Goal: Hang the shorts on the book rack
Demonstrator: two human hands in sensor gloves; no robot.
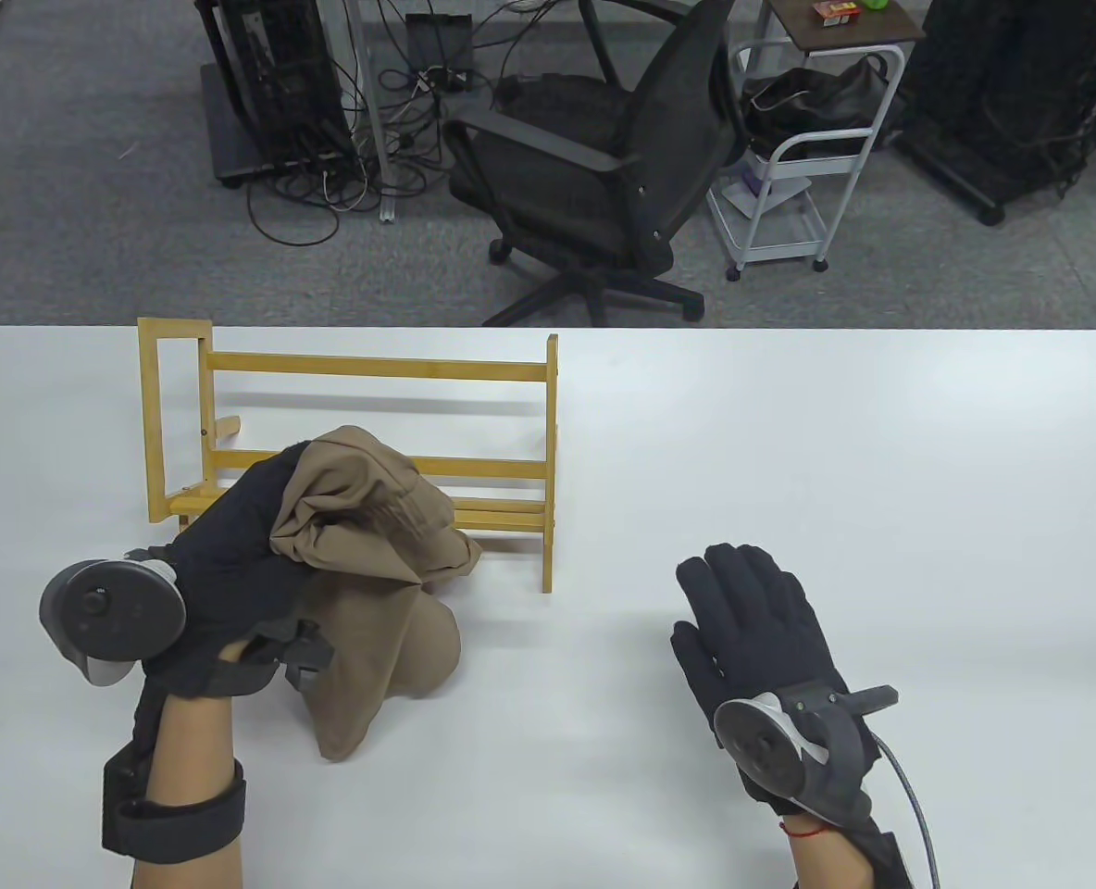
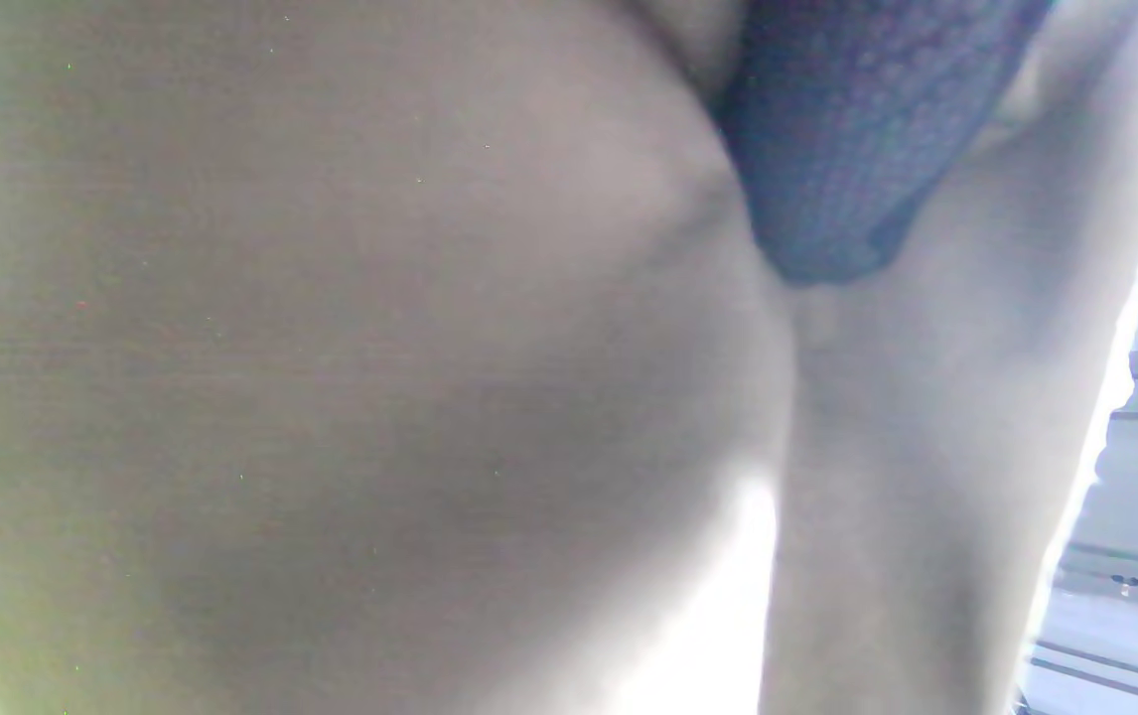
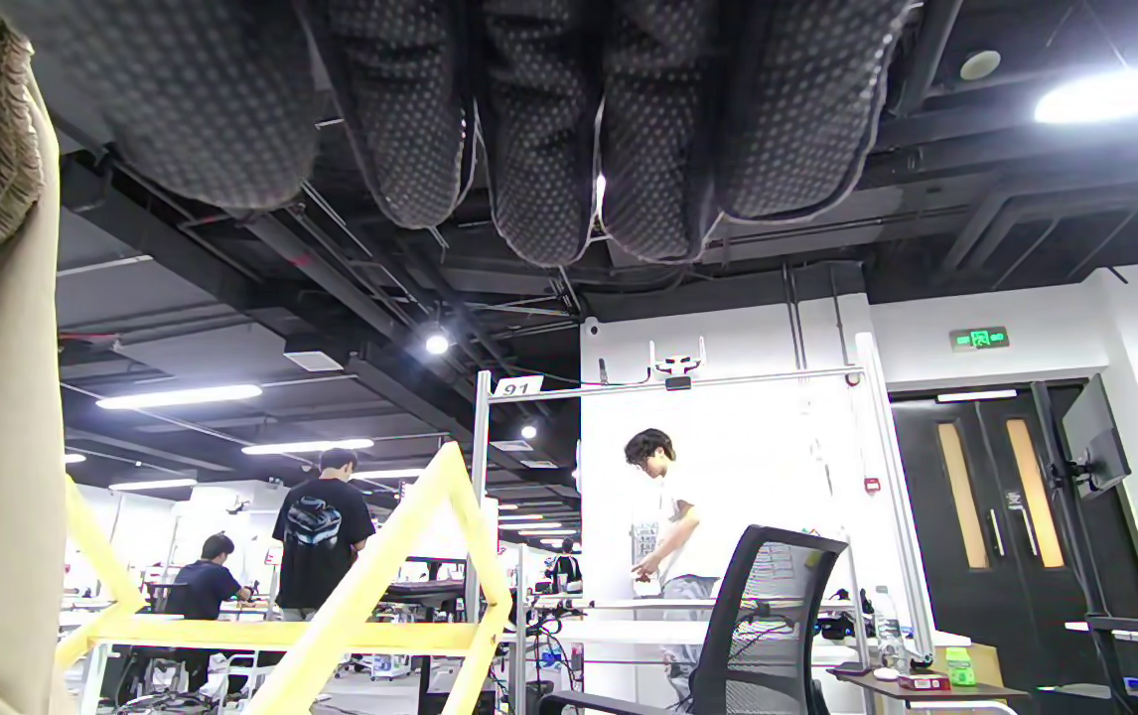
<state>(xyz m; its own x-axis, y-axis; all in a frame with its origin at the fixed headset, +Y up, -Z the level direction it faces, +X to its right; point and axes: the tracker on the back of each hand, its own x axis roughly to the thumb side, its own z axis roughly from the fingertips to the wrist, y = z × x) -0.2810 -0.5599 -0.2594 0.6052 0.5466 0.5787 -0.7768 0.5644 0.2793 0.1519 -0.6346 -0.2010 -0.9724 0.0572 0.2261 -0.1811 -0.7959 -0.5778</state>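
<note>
Stretching white under both hands, the bench (image 1: 789, 435) is carrying a wooden book rack (image 1: 363, 435); an office chair (image 1: 604, 176) is standing beyond. The left hand (image 1: 224, 574) is gripping tan shorts (image 1: 372, 556) before the rack, fabric blocking its wrist view. The right hand (image 1: 756, 620) is lying flat, grip wide.

Left hand (image 1: 233, 546) raised with fingers clenched; right hand (image 1: 756, 625) flat, fingers extended.
</note>
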